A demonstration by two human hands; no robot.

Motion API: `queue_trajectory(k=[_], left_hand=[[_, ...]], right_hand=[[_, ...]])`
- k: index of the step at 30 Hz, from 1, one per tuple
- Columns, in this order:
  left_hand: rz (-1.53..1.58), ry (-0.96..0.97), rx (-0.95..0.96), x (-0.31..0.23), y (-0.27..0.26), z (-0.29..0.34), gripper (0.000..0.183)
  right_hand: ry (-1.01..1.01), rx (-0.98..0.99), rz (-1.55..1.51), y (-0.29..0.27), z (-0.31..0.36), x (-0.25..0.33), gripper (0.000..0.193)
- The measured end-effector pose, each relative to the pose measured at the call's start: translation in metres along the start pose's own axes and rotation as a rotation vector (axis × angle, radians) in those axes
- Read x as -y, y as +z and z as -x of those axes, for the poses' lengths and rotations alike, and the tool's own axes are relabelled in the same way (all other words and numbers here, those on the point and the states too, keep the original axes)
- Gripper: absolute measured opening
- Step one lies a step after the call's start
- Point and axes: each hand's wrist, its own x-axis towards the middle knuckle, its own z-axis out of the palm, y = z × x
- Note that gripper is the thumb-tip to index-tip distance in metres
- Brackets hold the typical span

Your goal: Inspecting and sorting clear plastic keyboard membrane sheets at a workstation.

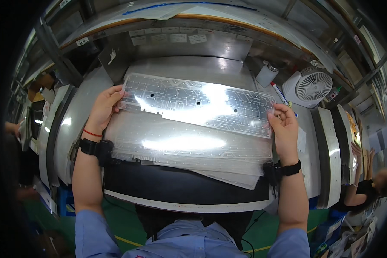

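Observation:
A long, clear keyboard membrane sheet with fine circuit lines and a few dark round holes is stretched between my hands, tilted and glaring under the light. My left hand pinches its left end between thumb and fingers. At the right end, my right hand grips the edge the same way. Below the held sheet lies a loose stack of similar clear sheets, the lower ones fanned out toward the front right. Part of the stack rests over a black mat at the table's near edge.
A white fan stands at the back right, with a white bottle and a red-and-white marker beside it. A shelf spans the back above the metal table. Another person works at the far right.

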Motion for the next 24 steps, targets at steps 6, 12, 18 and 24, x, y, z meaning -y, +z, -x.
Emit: queue_trajectory(k=[6,12,18,24], left_hand=[[0.071,0.014,0.014,0.014,-0.014,-0.007,0.016],[0.233,0.058,-0.096,0.031,-0.036,-0.021,0.022],[0.339,0.080,-0.237,0.006,-0.008,-0.007,0.032],[0.324,0.065,-0.058,0.007,-0.021,-0.004,0.028]], right_hand=[[0.023,-0.008,0.078,-0.001,0.000,0.002,0.030],[-0.067,-0.036,0.488,-0.014,-0.006,-0.014,0.029],[-0.088,0.228,0.711,-0.004,0.004,-0.002,0.027],[-0.200,0.159,0.672,0.000,0.003,0.002,0.021]])
